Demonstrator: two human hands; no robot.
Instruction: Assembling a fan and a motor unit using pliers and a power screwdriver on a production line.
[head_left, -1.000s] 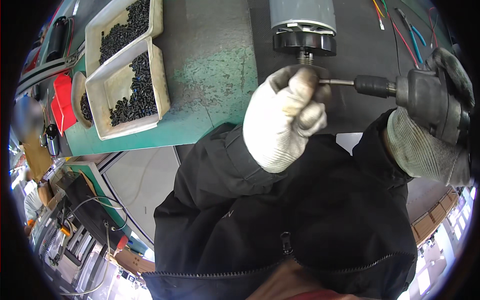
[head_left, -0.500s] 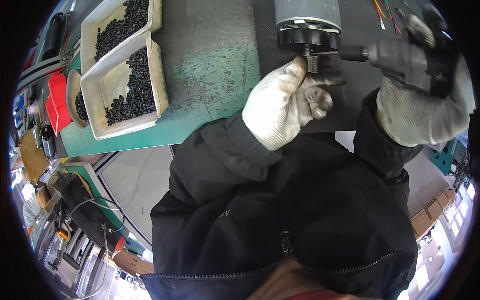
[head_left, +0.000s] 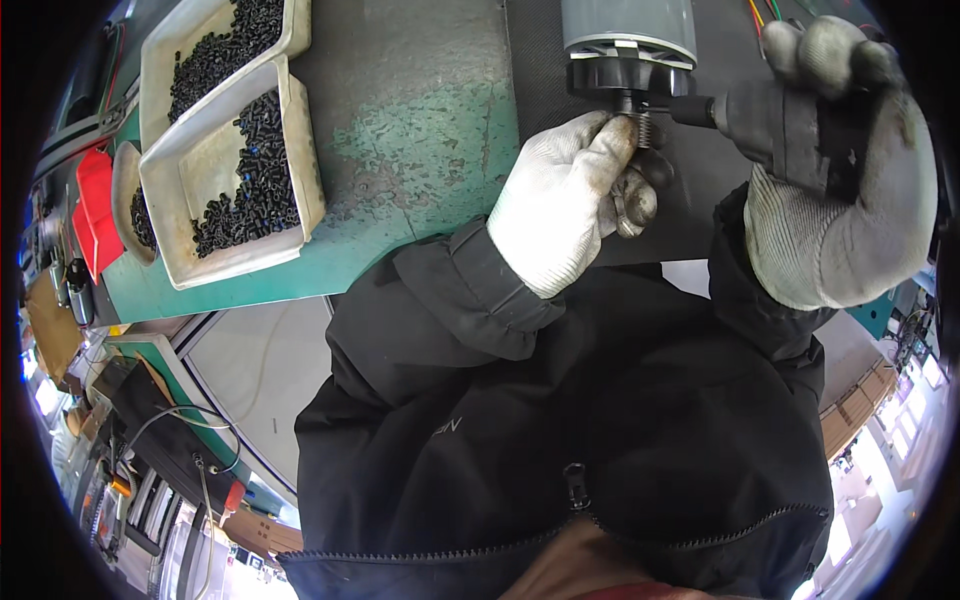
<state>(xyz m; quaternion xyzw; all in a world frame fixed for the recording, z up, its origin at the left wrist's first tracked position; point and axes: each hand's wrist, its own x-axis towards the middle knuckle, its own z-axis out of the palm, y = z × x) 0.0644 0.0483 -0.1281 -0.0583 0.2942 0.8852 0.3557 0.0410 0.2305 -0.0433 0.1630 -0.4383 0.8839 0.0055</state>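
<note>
A grey cylindrical motor [head_left: 628, 28] lies at the top of the view, with a black collar [head_left: 630, 77] and a spiral-threaded metal shaft [head_left: 644, 132] pointing toward me. My left hand [head_left: 565, 200], in a white knit glove with dirty fingertips, is closed at the shaft, thumb and fingers pinching it just below the collar. My right hand [head_left: 850, 220], gloved alike, wraps round a dark power screwdriver [head_left: 765, 125] held sideways. Its black nose points left, and the thin bit meets the shaft beside my left fingertips. Whatever sits at the bit's tip is too small to make out.
Two off-white bins [head_left: 310, 170] of small black screws stand on the worn green bench [head_left: 420, 130] at left. Beside them are a round dish [head_left: 125, 190] and a red container [head_left: 95, 215]. A dark mat [head_left: 545, 60] lies under the motor; coloured wires [head_left: 765, 12] run near its right.
The screwdriver's nose has come closer to the shaft, so less of the bit shows. My left hand has stayed at the shaft. The whole view has shifted slightly.
</note>
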